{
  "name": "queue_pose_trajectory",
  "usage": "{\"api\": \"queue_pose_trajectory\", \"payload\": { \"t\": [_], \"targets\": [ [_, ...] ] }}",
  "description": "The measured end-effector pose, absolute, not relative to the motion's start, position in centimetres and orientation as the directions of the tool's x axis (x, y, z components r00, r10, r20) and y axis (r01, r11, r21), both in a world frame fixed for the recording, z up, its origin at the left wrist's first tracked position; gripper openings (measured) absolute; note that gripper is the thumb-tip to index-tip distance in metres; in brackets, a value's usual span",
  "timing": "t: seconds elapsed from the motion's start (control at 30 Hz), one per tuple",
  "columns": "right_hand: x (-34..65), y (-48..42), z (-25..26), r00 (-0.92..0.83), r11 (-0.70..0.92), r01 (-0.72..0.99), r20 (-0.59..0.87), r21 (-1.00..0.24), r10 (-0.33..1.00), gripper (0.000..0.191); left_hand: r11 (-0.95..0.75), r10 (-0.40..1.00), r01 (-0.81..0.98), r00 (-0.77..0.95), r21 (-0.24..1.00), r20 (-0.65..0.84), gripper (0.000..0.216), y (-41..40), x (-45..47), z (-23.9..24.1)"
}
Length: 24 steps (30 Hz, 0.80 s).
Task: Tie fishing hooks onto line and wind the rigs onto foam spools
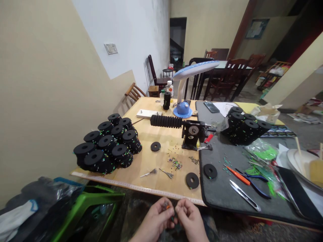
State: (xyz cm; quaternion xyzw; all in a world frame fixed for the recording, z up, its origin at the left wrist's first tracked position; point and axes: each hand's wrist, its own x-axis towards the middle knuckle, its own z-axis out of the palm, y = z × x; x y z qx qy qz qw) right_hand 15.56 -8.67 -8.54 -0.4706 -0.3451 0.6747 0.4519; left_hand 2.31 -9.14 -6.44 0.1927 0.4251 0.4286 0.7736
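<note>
Just off the table's front edge, my left hand (159, 218) is closed in a pinch around something small, with orange and green bits showing between the fingers. Close beside it, my right hand (189, 216) is also pinched; whatever it grips is too small to make out. On the wood beyond them lie two feathery grey pieces with thin stems (167, 173), a pile of tiny coloured beads (175, 163) and a black foam ring (192, 180). A black crank device (193, 131) carries a row of black foam rings (166, 121) on its shaft.
Several stacks of black foam spools (94, 158) stand at left, more spools (243, 129) at right. A blue desk lamp (182, 109) rises at the back. On the grey mat lie an orange-handled tool (238, 175), blue pliers (254, 183) and tweezers (244, 196). A green stool (88, 205) is lower left.
</note>
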Motion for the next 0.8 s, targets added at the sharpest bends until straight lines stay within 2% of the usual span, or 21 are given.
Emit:
{"api": "queue_pose_trajectory", "payload": {
  "t": [0.2,0.53,0.8],
  "targets": [
    [15.5,-8.3,-7.3,-0.183,-0.414,-0.300,-0.374,-0.860,0.909,0.057,0.529,0.848,-0.470,0.259,0.707,-0.462,0.042,-9.1,2.6,-7.2],
    [15.6,-8.3,-8.3,-0.158,-0.405,-0.215,-0.377,-0.889,0.913,0.058,0.485,0.870,-0.282,0.251,0.827,-0.425,0.040,-9.1,2.3,-7.0],
    [16.4,-8.4,-10.0,-0.105,-0.377,-0.264,-0.362,-0.888,0.926,0.056,0.347,0.938,-0.136,0.070,0.928,-0.340,0.029,-8.8,2.3,-5.5]
  ]
}}
